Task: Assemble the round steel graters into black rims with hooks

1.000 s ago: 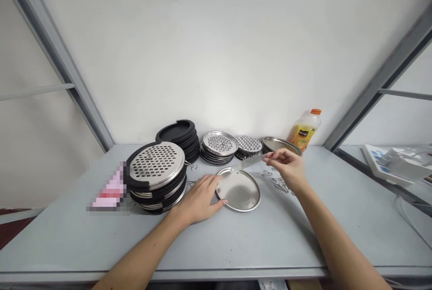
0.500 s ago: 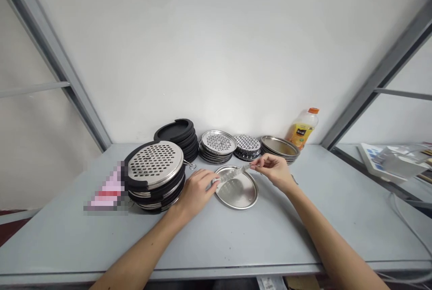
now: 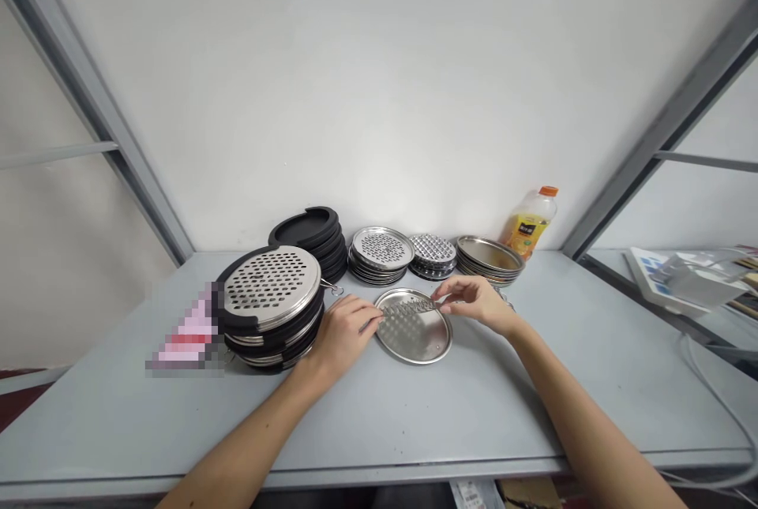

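Between my two hands a metal grater disc with raised teeth (image 3: 407, 308) is held nearly edge-on. My left hand (image 3: 348, 329) pinches its left edge, and the fingers of my right hand (image 3: 477, 304) close on its right edge. Under the disc lies a shallow round metal plate with a rim (image 3: 418, 345), which mirrors the disc's holes. Left of my left hand stands a stack of black rings with perforated metal discs (image 3: 272, 284). Partly hidden behind my right hand is a small wire piece (image 3: 503, 296).
Along the wall stand black rings (image 3: 308, 229), slotted grater discs (image 3: 384, 248), smaller toothed discs (image 3: 433, 250), round plates (image 3: 489, 255) and a juice bottle (image 3: 529, 225). A pixelated pink item (image 3: 189, 331) lies at left. A metal frame post (image 3: 657, 110) rises at right.
The grater disc has tipped, so more of its toothed face shows now. My right hand has shifted slightly left and down; my left hand stays almost in place.
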`<action>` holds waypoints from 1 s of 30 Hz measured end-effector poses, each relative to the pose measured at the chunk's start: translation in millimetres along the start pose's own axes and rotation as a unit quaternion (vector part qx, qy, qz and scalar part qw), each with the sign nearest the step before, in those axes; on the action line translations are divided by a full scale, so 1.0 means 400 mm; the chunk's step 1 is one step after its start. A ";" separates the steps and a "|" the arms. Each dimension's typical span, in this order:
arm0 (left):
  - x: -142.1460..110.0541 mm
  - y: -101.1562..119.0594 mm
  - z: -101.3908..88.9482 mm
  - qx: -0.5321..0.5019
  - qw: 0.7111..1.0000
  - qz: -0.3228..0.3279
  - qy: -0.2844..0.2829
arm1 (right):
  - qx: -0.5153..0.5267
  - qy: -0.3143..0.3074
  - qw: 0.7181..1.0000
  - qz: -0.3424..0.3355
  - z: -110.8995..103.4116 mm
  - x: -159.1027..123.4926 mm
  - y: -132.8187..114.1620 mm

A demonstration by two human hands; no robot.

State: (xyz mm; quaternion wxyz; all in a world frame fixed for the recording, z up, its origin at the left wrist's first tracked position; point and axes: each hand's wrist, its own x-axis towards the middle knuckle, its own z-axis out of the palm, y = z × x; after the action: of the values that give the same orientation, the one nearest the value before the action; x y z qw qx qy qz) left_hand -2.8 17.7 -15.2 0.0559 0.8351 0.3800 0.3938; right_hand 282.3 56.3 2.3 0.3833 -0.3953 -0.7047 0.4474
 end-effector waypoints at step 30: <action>0.000 -0.007 0.001 -0.026 0.988 0.113 -0.106 | -0.237 -0.024 0.971 -0.009 0.038 0.018 0.031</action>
State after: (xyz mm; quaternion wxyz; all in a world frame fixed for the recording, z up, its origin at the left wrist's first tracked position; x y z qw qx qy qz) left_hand -4.4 19.7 -16.5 0.0727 0.9079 0.2650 0.3165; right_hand 268.4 61.4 -12.7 0.2654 -0.4573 -0.8037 0.2731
